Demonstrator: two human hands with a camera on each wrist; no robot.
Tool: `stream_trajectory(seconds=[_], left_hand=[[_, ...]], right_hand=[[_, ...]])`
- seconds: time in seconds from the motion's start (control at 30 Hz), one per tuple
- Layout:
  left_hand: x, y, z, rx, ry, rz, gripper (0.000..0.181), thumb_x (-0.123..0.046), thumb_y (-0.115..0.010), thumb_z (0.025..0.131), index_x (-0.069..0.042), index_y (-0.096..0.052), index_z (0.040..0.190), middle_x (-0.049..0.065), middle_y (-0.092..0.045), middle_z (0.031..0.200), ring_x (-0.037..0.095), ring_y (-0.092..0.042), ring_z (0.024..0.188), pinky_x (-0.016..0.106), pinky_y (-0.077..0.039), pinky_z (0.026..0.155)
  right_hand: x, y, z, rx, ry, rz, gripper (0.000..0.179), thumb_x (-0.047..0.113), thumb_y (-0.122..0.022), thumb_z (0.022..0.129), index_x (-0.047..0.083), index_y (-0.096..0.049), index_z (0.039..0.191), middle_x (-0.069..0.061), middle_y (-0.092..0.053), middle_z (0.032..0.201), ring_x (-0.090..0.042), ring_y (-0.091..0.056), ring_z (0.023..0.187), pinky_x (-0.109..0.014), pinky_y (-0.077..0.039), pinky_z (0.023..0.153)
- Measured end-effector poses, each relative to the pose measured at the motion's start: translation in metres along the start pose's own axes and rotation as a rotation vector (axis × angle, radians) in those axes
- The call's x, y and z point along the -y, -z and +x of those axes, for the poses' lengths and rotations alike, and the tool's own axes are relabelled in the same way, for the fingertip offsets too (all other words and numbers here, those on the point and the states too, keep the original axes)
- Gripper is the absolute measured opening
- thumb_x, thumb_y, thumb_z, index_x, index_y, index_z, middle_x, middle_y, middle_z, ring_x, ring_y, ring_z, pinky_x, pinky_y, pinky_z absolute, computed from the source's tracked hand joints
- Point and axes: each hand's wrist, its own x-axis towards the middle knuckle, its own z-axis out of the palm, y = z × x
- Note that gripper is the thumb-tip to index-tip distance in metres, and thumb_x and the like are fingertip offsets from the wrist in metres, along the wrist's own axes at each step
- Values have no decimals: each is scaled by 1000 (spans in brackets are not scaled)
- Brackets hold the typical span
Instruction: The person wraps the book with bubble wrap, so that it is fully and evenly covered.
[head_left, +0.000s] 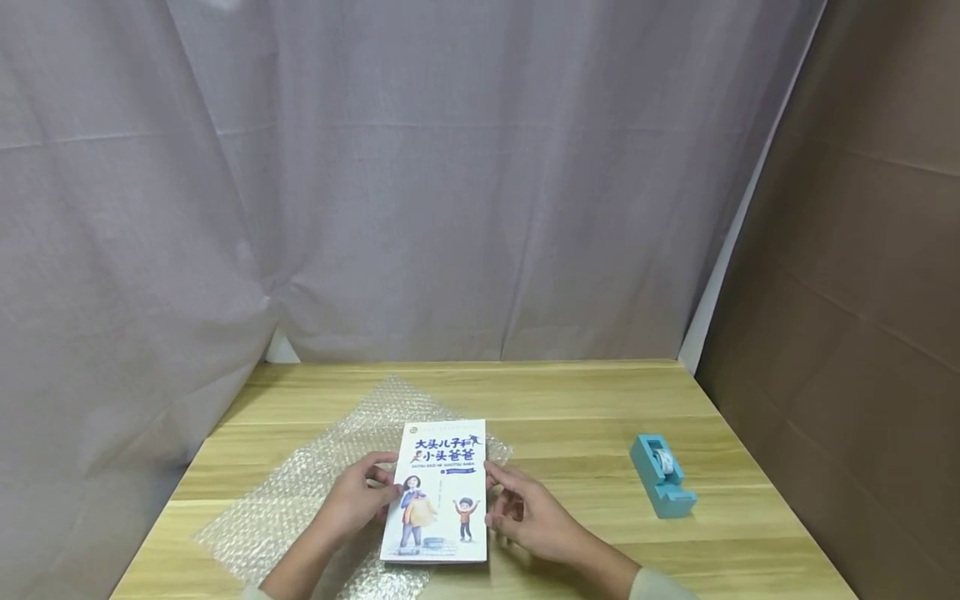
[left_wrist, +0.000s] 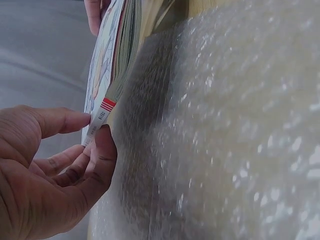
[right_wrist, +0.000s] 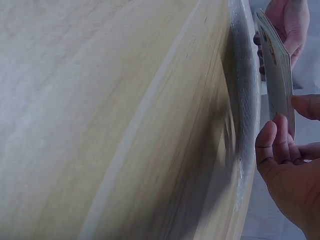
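Book (head_left: 435, 492) held above bubble wrap (head_left: 300, 479), which spreads towards nine o'clock. Left hand (head_left: 358, 496) pinches its nine-o'clock edge, right hand (head_left: 536, 517) its three. Edge grips only: one slackening could tip it, probably skidding the loose sheet.

The book (head_left: 431, 521) facing up at me reads 大头儿子和小头爸爸 in big blue characters across two lines of its cover, with DATOU ERZI HE XIAOTOU BABA in small capitals underneath. On the blue banner (head_left: 458, 471) below that, the print is too tiny for me, as is the lettering on the spine (left_wrist: 99, 118), next to red stripes (left_wrist: 107, 104).
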Motion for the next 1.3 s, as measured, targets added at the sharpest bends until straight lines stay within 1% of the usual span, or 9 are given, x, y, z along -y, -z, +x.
stream_trajectory(seconds=[0.2,0.3,0.5,0.63,0.8,0.97,1.1,1.2,1.3], left_hand=[[4,6,1,-21,14,16,61,-3,-82,92,0,-61,149,12,-70,106,20,-72,87,34,-67,66],[6,10,2,-31,24,12,60,-2,-81,92,0,-62,149,12,-70,105,21,-71,86,34,-67,65],[9,15,2,-47,22,12,60,-1,-81,91,1,-62,148,12,-71,104,20,-72,84,35,-66,63],[11,19,2,-59,28,-2,59,-1,-81,91,1,-63,147,13,-69,104,20,-72,86,35,-66,62],[13,24,2,-74,32,-2,59,0,-80,92,2,-61,148,15,-69,107,21,-72,85,35,-66,62],[13,28,2,-89,38,8,59,0,-79,93,2,-61,148,16,-68,108,21,-71,85,34,-66,63],[13,31,1,-101,42,7,59,0,-79,92,3,-61,149,16,-68,109,21,-70,85,34,-66,64],[14,32,1,-112,50,18,59,0,-78,92,2,-61,149,15,-68,109,21,-69,87,34,-66,64],[15,34,0,-120,51,31,59,0,-79,93,2,-61,149,15,-67,108,21,-69,87,34,-66,64]], right_hand=[[1,-7,7,4,22,-23,80,-7,-75,95,-6,-39,166,-20,-62,141,-7,-66,94,-19,-61,76],[2,-10,11,1,5,-41,77,-4,-76,96,-5,-42,165,-18,-63,141,-6,-65,95,-18,-59,77],[5,-14,17,-2,-10,-73,74,4,-79,98,-4,-45,164,-15,-65,142,-5,-63,98,-16,-58,79],[6,-17,22,6,-8,-79,73,4,-78,99,-4,-45,163,-16,-65,145,-4,-63,100,-16,-59,83],[7,-21,30,9,12,-94,71,3,-78,99,-5,-47,162,-18,-65,143,-4,-63,101,-17,-60,86],[10,-25,37,9,1,-110,71,2,-79,98,-6,-49,161,-17,-67,140,-9,-64,102,-16,-60,85],[10,-29,41,13,-5,-125,70,1,-79,97,-8,-48,160,-14,-68,132,-20,-68,107,-15,-60,88],[11,-32,43,16,-6,-117,70,0,-79,97,-9,-48,159,-13,-68,126,-28,-70,110,-15,-60,91],[10,-35,45,18,-10,-106,71,-1,-79,96,-10,-48,159,-13,-68,123,-32,-70,112,-14,-60,93]])
